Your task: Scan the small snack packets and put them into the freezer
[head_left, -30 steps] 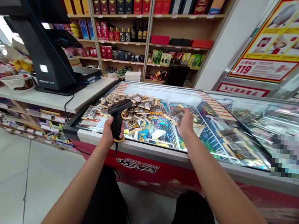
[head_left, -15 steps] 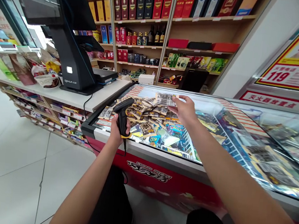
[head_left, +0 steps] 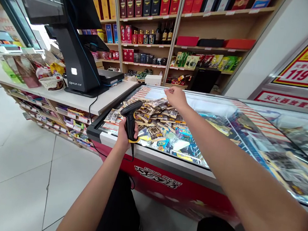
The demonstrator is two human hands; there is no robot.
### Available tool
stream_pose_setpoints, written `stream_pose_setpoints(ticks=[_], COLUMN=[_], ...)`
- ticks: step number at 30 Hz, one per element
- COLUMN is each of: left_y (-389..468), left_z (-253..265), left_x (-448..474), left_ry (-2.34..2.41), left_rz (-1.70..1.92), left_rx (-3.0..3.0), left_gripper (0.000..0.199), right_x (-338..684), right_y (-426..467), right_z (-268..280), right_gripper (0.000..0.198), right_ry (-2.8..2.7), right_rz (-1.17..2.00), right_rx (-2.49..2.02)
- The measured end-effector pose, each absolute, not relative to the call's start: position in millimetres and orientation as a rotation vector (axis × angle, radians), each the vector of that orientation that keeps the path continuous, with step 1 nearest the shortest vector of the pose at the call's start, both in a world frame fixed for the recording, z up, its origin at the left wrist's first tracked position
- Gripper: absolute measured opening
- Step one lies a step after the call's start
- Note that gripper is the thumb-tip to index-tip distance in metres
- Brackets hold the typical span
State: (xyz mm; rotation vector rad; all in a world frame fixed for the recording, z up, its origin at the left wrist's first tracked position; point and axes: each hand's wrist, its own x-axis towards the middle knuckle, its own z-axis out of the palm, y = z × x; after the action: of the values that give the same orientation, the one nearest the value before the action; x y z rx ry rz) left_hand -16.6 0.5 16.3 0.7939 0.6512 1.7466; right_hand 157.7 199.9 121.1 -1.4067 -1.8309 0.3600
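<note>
My left hand (head_left: 126, 131) is wrapped round the grip of a black barcode scanner (head_left: 130, 118) with yellow trim, above the front edge of the freezer (head_left: 153, 153). The scanner's head tilts up to the right, and its cable hangs from the handle. Over the back of a heap of snack packets (head_left: 153, 117) is my right hand (head_left: 176, 97), its fingers curled together with no packet visible in them. The packets are tan and black with clear windows. They lie on the freezer's glass top, just below my right hand and beside the scanner.
A checkout terminal (head_left: 79, 57) stands on the white counter (head_left: 103, 101) to the left, with a bowl (head_left: 52, 83) and bags nearby. Colourful frozen goods show through the glass. Behind are shelves (head_left: 147, 46) of boxes and bottles, and a small white box (head_left: 153, 80).
My right hand has let go of the snack packet it pinched and moved slightly up and left. The scanner stays in my left hand. The view has shifted a little.
</note>
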Motion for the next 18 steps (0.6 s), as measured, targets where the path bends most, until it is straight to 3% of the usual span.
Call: stream_pose_setpoints(ticks=[3, 8, 11, 18], left_y=[0, -7, -12, 1], left_z=[15, 13, 13, 22], left_x=[-17, -16, -11, 38], left_ry=[0.693, 0.749, 0.727, 0.639], left_rz=[1.736, 1.66, 1.668, 1.633], left_rx=[0.843, 0.938, 0.996, 0.974], left_gripper=[0.053, 0.058, 0.058, 0.058], right_x=[191, 311, 404, 554], right_y=[195, 169, 136, 53], right_z=[120, 84, 55, 13], right_gripper=[0.032, 0.026, 0.03, 0.063], right_ry=[-1.832, -1.817, -1.785, -1.599], right_rz=[0.305, 0.143, -0.027, -0.258], right_rx=[-1.343, -1.364, -1.634, -2.249])
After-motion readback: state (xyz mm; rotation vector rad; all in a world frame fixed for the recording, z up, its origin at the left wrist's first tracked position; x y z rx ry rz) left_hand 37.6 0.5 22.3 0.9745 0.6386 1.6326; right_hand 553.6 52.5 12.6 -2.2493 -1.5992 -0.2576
